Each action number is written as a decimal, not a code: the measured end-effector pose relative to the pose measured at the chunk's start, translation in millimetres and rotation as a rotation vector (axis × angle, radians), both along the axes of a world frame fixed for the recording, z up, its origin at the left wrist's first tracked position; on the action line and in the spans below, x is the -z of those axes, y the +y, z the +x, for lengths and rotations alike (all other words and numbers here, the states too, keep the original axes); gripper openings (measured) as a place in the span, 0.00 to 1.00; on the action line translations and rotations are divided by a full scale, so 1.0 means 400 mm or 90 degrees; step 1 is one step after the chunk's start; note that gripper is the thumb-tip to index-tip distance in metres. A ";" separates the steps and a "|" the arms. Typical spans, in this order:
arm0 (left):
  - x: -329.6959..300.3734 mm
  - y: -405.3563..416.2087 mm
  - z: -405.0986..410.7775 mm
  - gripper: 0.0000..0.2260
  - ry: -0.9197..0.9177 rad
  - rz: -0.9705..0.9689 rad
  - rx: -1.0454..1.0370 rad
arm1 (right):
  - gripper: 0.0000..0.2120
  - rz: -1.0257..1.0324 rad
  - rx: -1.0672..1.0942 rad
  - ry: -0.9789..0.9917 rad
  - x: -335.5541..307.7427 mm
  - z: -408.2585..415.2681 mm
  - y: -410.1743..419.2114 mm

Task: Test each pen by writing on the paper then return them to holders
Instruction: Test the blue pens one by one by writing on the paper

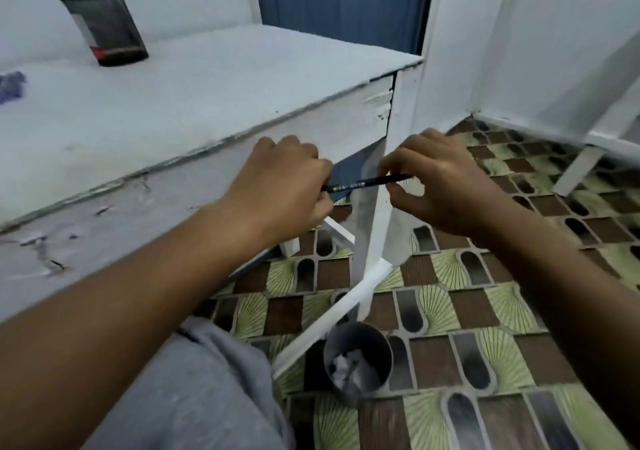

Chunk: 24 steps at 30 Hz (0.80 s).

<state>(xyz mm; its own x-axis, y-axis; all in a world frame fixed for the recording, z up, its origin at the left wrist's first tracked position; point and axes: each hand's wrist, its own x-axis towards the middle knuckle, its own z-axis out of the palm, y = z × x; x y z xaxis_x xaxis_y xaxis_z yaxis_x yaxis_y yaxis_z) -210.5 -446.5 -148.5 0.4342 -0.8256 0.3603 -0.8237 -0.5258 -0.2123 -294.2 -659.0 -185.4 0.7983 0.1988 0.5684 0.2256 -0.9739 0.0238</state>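
The right hand pinches one end of a thin black pencil between its thumb and first finger. The left hand has its fingers curled tight around the other end. The pencil lies almost flat in the air between the two hands, out past the front edge of the white table and above the floor. Both arms reach out from the bottom of the view. A dark pen holder stands tilted on the far side of the table top. Down on the patterned floor, beside the table leg, stands a grey cup with white scraps inside.
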 end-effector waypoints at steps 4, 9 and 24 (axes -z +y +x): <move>0.117 -0.058 -0.004 0.11 0.090 0.091 -0.036 | 0.12 0.023 0.015 0.076 0.128 -0.018 -0.036; 0.242 -0.107 -0.018 0.11 0.178 0.202 -0.044 | 0.10 0.048 0.033 0.176 0.273 -0.038 -0.051; 0.401 -0.123 -0.009 0.10 0.337 0.303 -0.085 | 0.18 0.105 0.140 0.372 0.453 -0.075 -0.065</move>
<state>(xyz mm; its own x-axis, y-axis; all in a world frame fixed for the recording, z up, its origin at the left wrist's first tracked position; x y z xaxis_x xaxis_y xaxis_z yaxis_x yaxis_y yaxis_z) -214.1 -495.9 -308.9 0.5595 -0.7681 -0.3115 -0.8144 -0.5794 -0.0340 -324.3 -684.9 -366.7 0.9976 -0.0577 0.0371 -0.0493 -0.9794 -0.1958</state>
